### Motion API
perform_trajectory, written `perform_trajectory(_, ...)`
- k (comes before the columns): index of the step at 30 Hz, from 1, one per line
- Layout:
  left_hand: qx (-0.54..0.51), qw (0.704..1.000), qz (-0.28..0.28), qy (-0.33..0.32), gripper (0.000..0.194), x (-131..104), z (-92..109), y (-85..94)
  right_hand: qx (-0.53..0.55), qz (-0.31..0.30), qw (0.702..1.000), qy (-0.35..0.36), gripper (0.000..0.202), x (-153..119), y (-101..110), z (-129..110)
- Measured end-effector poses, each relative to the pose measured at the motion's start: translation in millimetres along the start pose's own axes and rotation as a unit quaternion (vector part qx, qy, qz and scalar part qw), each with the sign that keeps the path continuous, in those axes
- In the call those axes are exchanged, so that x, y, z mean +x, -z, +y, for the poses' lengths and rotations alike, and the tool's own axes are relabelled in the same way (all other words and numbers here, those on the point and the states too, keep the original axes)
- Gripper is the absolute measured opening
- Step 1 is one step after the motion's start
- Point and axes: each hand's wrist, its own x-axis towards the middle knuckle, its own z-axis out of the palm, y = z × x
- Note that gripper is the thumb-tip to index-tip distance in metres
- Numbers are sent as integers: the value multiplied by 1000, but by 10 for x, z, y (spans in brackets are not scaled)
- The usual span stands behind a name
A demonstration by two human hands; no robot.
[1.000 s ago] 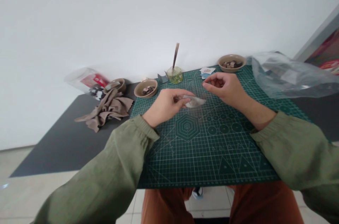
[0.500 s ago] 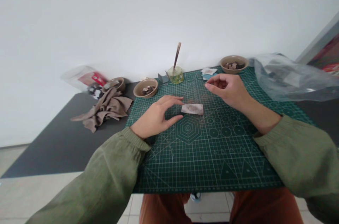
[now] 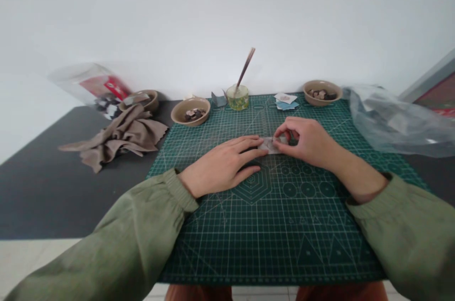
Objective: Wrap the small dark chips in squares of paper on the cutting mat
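Note:
A small, pale rectangular piece of paper [image 3: 269,148] with a faint greyish print lies on the green cutting mat [image 3: 234,239]. My left hand [image 3: 227,163] rests flat, its stretched fingers over the left end of the paper. From the other side my right hand [image 3: 302,142] meets the paper, thumb and forefinger pinched together just above it. A tiny dark spot shows at those fingertips, too small to name. Part of the paper is hidden under both hands.
Two tan bowls of small brown pieces stand behind, one left [image 3: 191,111], one right [image 3: 322,93]. Between them are a yellow-green cup [image 3: 238,97] with a thin stick and several paper squares [image 3: 286,101]. A brown cloth [image 3: 124,135] lies left, a clear plastic bag [image 3: 398,121] right.
My right hand has come down from near the paper squares to the paper. My left hand has moved right and flattened onto the paper's left end. The view has shifted slightly.

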Motion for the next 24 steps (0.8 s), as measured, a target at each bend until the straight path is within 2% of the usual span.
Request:
perform_trajectory(2,-6,1000,3,8,48,-9,0,-7,-21,-29,999,1,12,4,-27,10)
perform_trajectory(5,-10,1000,7,22,48,-30,21,-24,-50,-41,998,-1,13,14,-69,2)
perform_trajectory(12,-5,999,13,34,49,-38,55,-54,-29,-63,997,26,8,-16,-38,-17)
perform_trajectory(18,1,999,4,45,49,-47,51,-47,-34,-40,999,13,9,14,-60,-29)
perform_trajectory(24,-2,999,8,43,50,-53,46,-40,-11,-50,998,21,7,-8,-57,-64)
